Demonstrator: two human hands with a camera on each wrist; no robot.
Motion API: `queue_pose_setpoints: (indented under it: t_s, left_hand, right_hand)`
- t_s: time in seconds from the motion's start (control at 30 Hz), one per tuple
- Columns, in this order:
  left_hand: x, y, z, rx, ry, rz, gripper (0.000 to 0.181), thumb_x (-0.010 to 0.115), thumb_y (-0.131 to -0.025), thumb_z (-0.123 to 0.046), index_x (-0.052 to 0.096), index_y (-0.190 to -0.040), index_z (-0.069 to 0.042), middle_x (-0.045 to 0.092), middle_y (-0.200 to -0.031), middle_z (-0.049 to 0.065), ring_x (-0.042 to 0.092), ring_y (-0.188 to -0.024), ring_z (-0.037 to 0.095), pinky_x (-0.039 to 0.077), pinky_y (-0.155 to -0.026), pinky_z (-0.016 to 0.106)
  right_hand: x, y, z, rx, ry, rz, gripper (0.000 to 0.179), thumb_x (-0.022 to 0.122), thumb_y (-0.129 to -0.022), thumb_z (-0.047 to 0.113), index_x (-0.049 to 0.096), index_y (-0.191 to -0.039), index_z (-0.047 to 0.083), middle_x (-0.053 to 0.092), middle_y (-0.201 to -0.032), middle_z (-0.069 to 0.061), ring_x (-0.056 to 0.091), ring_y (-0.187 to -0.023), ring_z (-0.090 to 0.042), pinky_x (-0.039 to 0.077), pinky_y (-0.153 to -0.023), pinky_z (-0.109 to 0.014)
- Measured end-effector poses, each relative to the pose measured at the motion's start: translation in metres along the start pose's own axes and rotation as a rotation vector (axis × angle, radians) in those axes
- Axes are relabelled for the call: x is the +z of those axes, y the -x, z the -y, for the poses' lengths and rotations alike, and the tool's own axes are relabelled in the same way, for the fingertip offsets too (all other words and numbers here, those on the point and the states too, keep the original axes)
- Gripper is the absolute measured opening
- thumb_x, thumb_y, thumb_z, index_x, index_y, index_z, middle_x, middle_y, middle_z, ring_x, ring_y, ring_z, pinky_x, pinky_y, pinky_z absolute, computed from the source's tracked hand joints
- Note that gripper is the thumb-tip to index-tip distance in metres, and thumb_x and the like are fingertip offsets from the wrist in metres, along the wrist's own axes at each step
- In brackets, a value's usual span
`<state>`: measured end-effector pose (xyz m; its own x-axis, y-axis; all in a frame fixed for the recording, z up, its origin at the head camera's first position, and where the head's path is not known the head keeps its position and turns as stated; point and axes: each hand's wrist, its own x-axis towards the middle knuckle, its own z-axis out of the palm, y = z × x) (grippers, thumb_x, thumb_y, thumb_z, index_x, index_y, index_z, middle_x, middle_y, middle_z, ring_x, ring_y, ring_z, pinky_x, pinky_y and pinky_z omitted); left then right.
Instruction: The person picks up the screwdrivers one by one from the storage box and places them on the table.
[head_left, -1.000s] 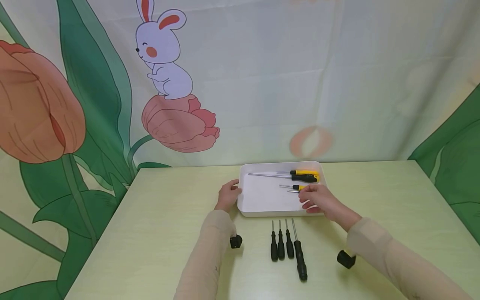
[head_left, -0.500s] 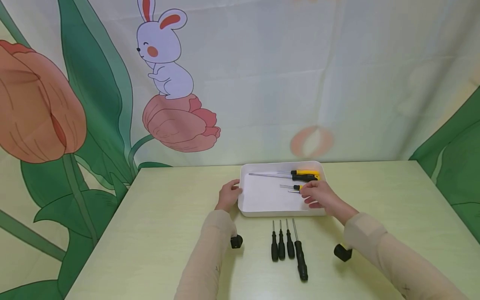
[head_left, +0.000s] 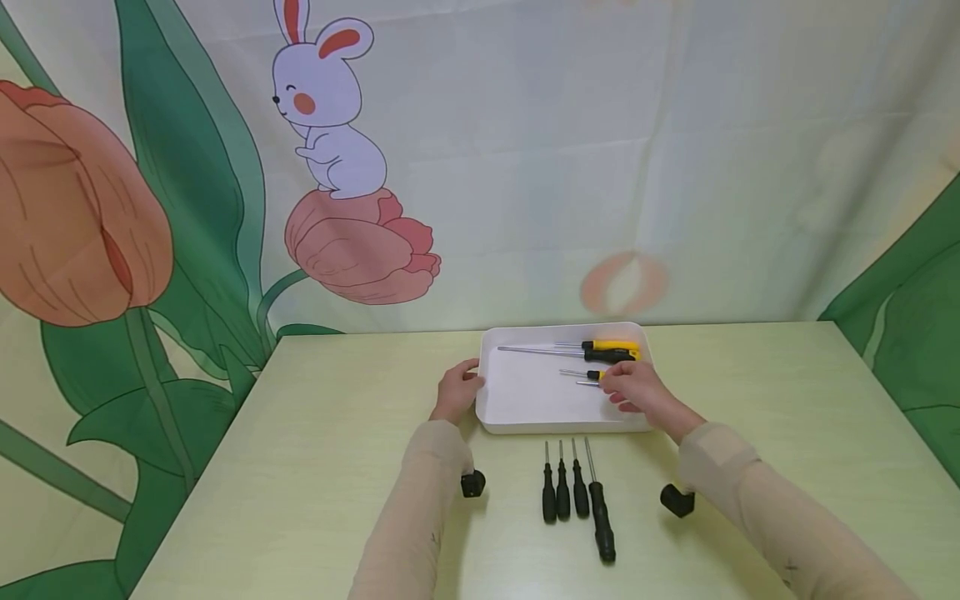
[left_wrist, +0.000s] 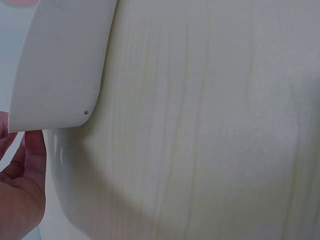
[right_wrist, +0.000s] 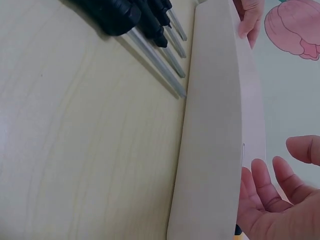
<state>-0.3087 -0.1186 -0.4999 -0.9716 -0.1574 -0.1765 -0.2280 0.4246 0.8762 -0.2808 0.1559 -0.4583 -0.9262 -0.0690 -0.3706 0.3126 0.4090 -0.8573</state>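
A white tray [head_left: 540, 404] stands near the back of the table. My left hand [head_left: 456, 392] grips its left rim, its fingertips at the tray's corner [left_wrist: 75, 107] in the left wrist view. My right hand [head_left: 633, 389] is over the tray's right end, fingers loosely bent. In the right wrist view the thumb and forefinger of that hand [right_wrist: 280, 205] are apart, with nothing seen between them. Under its fingertips lie a small yellow-and-black screwdriver [head_left: 594, 375] and a second short shaft [head_left: 587, 383], their handles mostly hidden by the hand.
A yellow screwdriver [head_left: 615, 345] and a long black screwdriver [head_left: 607, 356] lie at the back of the tray. Several black screwdrivers [head_left: 562, 496] lie side by side on the table in front, tips toward the tray. A printed curtain [head_left: 525, 167] hangs behind.
The right wrist and forearm have shifted slightly left, while the fingers stay over the small screwdrivers. My left hand and the tray have held still.
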Motion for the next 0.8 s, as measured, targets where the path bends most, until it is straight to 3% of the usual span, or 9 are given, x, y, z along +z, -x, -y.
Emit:
queue_pose_setpoints:
  t_s: [0.27, 0.43, 0.63, 0.8]
  left_hand:
    - [-0.001, 0.001, -0.001, -0.006, 0.005, 0.002, 0.038, 0.052, -0.085, -0.01, 0.052, -0.122, -0.008, 0.058, -0.11, 0.015, 0.054, -0.1, 0.026, 0.047, -0.084, 0.035]
    - [-0.001, 0.001, -0.001, -0.007, 0.014, 0.008, 0.038, 0.052, -0.085, -0.01, 0.051, -0.123, -0.008, 0.057, -0.111, 0.015, 0.053, -0.101, 0.026, 0.047, -0.084, 0.035]
    - [0.0, 0.0, 0.0, -0.007, 0.018, 0.005, 0.038, 0.052, -0.085, -0.01, 0.052, -0.123, -0.008, 0.057, -0.11, 0.015, 0.054, -0.1, 0.026, 0.047, -0.084, 0.034]
    - [0.0, 0.0, 0.0, -0.001, 0.013, 0.0, 0.038, 0.052, -0.084, -0.009, 0.052, -0.122, -0.007, 0.058, -0.11, 0.016, 0.054, -0.1, 0.026, 0.047, -0.084, 0.035]
  right_hand:
    - [0.006, -0.008, -0.004, -0.11, 0.189, -0.083, 0.018, 0.056, -0.082, 0.014, 0.056, -0.095, 0.001, 0.057, -0.091, -0.01, 0.049, -0.072, -0.017, 0.043, -0.058, -0.023]
    - [0.008, -0.01, -0.006, -0.176, 0.32, -0.125, 0.016, 0.058, -0.08, 0.012, 0.058, -0.092, 0.002, 0.06, -0.092, -0.012, 0.049, -0.076, -0.019, 0.041, -0.061, -0.024]
    - [0.009, -0.013, -0.009, -0.269, 0.489, -0.168, 0.017, 0.058, -0.078, 0.01, 0.058, -0.093, 0.0, 0.06, -0.094, -0.014, 0.052, -0.082, -0.024, 0.044, -0.071, -0.034]
    - [0.008, -0.013, -0.009, -0.254, 0.612, -0.18, 0.02, 0.056, -0.079, 0.008, 0.058, -0.097, 0.0, 0.06, -0.092, -0.013, 0.049, -0.077, -0.023, 0.042, -0.066, -0.033]
